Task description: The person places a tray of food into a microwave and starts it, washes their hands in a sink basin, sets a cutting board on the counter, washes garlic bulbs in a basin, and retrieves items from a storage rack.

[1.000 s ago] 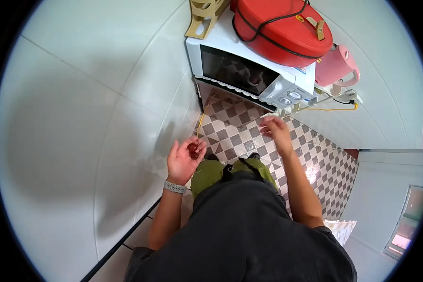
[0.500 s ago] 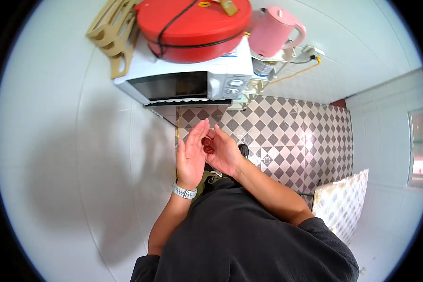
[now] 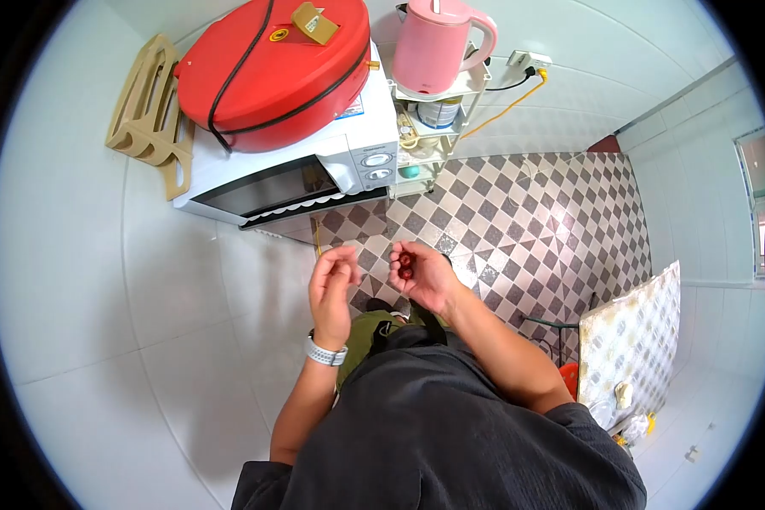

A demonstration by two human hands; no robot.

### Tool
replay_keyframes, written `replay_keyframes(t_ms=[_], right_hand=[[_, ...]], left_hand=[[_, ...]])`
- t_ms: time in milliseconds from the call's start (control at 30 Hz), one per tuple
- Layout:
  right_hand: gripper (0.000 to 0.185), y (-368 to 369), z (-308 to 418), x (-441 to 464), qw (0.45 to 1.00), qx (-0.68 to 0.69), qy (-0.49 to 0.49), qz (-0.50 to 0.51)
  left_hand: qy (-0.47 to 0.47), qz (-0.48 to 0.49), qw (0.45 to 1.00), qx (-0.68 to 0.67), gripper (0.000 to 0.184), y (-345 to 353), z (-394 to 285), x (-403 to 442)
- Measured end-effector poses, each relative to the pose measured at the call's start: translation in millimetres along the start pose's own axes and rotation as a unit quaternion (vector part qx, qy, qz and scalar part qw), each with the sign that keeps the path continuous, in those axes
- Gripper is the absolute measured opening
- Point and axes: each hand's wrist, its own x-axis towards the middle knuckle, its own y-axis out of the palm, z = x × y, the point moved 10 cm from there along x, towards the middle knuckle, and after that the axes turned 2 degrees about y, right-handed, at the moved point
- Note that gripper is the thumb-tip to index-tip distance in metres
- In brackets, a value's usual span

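My right hand (image 3: 432,282) is cupped palm up, its fingers curled around a few dark red, glossy, wrinkled pieces that look like red dates (image 3: 405,265). To its left, a short gap away, my left hand (image 3: 333,285) is raised with its fingers loosely bent. Nothing shows in the left hand, and a light grey watch (image 3: 325,352) is on that wrist. Both hands are in front of my body, over the tiled floor.
Ahead stands a white microwave (image 3: 289,183) with a large red lidded pan (image 3: 280,76) on top and a tan plastic rack (image 3: 149,119) beside it. A pink kettle (image 3: 433,47) sits on a shelf cart (image 3: 442,140). A patterned-cloth table (image 3: 629,331) is at right; a tiled wall (image 3: 178,365) is at left.
My hands have come apart: before, they were cupped together around the red pieces. The pieces now lie in the right hand alone. The view has shifted, so the microwave appears further left.
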Motion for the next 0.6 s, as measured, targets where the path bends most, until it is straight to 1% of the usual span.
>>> replay_keyframes(t_ms=[33,67,100,133,167,200,267,300,333,367,400,433,467,500,533,567,600], right_hand=[[0.014,-6,9,-1,0.999,-0.029,-0.018,-0.035],[0.014,-8,14,0,0.999,-0.028,-0.017,-0.037],[0.014,-8,27,2,0.994,-0.088,-0.060,-0.032],[0.014,-4,39,3,0.984,-0.146,-0.101,-0.028],[0.017,0,51,4,0.969,-0.193,-0.148,-0.039],[0.017,3,55,9,0.969,-0.192,-0.147,-0.040],[0.022,10,73,17,0.941,-0.270,-0.194,-0.067],[0.022,14,77,24,0.941,-0.270,-0.195,-0.069],[0.024,20,84,29,0.928,-0.298,-0.214,-0.068],[0.026,26,89,35,0.914,-0.326,-0.233,-0.067],[0.026,31,91,40,0.913,-0.326,-0.234,-0.069],[0.026,40,95,43,0.897,-0.357,-0.251,-0.065],[0.027,50,98,46,0.880,-0.387,-0.268,-0.060],[0.030,58,101,49,0.863,-0.408,-0.289,-0.070],[0.030,62,101,55,0.863,-0.408,-0.290,-0.071],[0.030,67,104,59,0.846,-0.430,-0.304,-0.081],[0.030,71,108,65,0.829,-0.451,-0.319,-0.089]], left_hand=[[-0.023,0.000,1.000,-0.004,0.021,-13,10,-2],[-0.046,0.001,0.999,-0.009,0.020,-25,18,-5],[-0.056,-0.016,0.998,0.021,0.019,-36,21,-10],[-0.058,-0.016,0.998,0.021,0.019,-47,26,-16],[-0.080,-0.030,0.996,0.036,0.019,-63,37,-25],[-0.102,-0.044,0.993,0.050,0.019,-80,49,-35],[-0.112,-0.056,0.990,0.062,0.019,-109,68,-57],[-0.146,-0.094,0.983,0.063,0.019,-129,83,-72],[-0.180,-0.133,0.973,0.064,0.019,-149,97,-89],[-0.182,-0.131,0.973,0.063,0.019,-163,106,-101],[-0.206,-0.148,0.965,0.065,0.018,-179,119,-117],[-0.229,-0.164,0.957,0.067,0.018,-193,129,-132],[-0.231,-0.163,0.957,0.067,0.018,-203,137,-145],[-0.252,-0.181,0.946,0.090,0.018,-216,145,-161],[-0.273,-0.200,0.934,0.114,0.018,-228,152,-177],[-0.273,-0.199,0.934,0.114,0.018,-235,157,-188],[-0.304,-0.210,0.921,0.125,0.018,-244,166,-203]])
